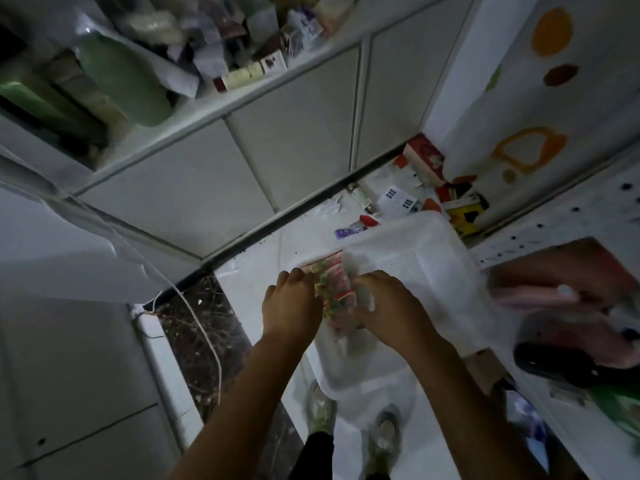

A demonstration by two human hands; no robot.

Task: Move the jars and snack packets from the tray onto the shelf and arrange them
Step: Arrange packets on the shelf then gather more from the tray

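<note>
2 hands (292, 306) (388, 308) pinch 1 packet (334, 292) over the tray (426, 258).
I judge it light, soft, crinkly; my fingers (298, 275) grip its side edges.

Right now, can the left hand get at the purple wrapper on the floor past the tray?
Probably not without letting go. The left hand and right hand both hold the snack packet over the white tray. The purple wrapper lies beyond the tray's far edge, otherwise unobstructed.

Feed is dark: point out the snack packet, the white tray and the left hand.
snack packet (333, 284): head view, its colourful middle.
white tray (420, 268): head view, bare mesh floor.
left hand (290, 308): head view, back of hand.
</note>
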